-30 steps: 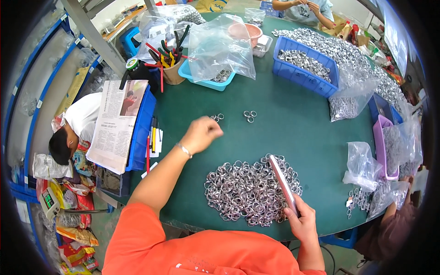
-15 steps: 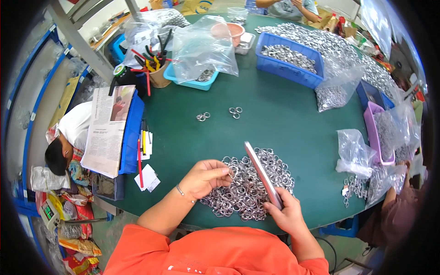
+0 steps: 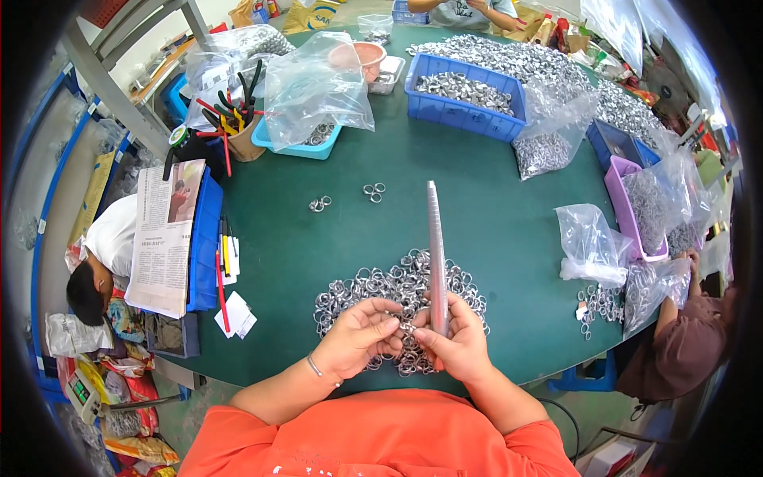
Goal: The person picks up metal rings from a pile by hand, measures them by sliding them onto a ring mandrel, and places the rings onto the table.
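My right hand point(image 3: 461, 346) is wrapped round the thick end of a ring mandrel point(image 3: 437, 254), a tapered metal rod that points away from me. My left hand point(image 3: 354, 338) pinches a small silver ring point(image 3: 406, 327) between thumb and forefinger. This ring is close to the right thumb; whether the thumb touches it I cannot tell. Beneath both hands spreads a pile of silver rings point(image 3: 350, 292) on the green table point(image 3: 278, 262). Farther off lie two small clusters of rings, a left one point(image 3: 319, 204) and a right one point(image 3: 373, 192).
At the back stand a blue bin of metal pieces point(image 3: 429, 107), a light-blue tray point(image 3: 318, 149) and a pot of pliers point(image 3: 246, 143). Newspapers point(image 3: 163, 254) rest on a blue bin at left. Plastic bags point(image 3: 592, 246) and a purple basket point(image 3: 620, 199) line the right, near other people.
My hands have come together, bringing the ring close to the mandrel's thick end. The mandrel has turned from leaning left to nearly straight ahead. The whole view has shifted slightly.
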Tool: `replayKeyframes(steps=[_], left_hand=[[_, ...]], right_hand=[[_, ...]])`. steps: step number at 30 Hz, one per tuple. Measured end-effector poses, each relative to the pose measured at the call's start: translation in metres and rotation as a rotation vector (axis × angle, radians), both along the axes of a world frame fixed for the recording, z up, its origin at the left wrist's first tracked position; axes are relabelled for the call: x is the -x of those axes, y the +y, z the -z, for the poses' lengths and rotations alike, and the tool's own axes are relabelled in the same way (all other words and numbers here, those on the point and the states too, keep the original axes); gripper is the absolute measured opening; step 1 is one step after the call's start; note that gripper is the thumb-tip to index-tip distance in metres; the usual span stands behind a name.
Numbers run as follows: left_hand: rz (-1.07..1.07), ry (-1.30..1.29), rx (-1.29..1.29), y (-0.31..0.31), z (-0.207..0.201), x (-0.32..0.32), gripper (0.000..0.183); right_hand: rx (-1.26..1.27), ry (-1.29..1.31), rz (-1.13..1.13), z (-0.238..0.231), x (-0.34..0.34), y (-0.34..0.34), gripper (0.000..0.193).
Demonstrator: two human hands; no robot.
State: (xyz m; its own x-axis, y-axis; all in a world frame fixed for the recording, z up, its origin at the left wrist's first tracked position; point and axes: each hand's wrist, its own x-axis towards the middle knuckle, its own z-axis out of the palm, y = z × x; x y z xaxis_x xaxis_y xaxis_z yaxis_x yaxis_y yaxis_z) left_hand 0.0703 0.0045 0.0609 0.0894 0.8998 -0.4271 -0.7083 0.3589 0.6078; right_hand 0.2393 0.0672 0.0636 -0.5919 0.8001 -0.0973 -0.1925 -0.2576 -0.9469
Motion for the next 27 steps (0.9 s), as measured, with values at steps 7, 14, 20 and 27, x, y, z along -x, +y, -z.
replayKeyframes(steps=[7,14,20,27], left_hand=[[0.078,0.233,-0.091,-0.002,0.002,-0.004,0.015],[0.019,0.580,-0.339,-0.005,0.005,-0.005,0.010],[-0.008,0.844,-0.437,-0.006,0.000,-0.007,0.010],[-0.045,1.121,-0.597,-0.003,-0.009,-0.006,0.010]], right_hand=[[0.337,0.120,-0.004,0.001,-0.003,0.002,0.047],[0.358,0.157,0.023,0.007,-0.001,0.002,0.047],[0.296,0.100,0.001,0.013,-0.003,0.002,0.050],[0.275,0.044,-0.003,0.007,-0.001,0.002,0.049]])
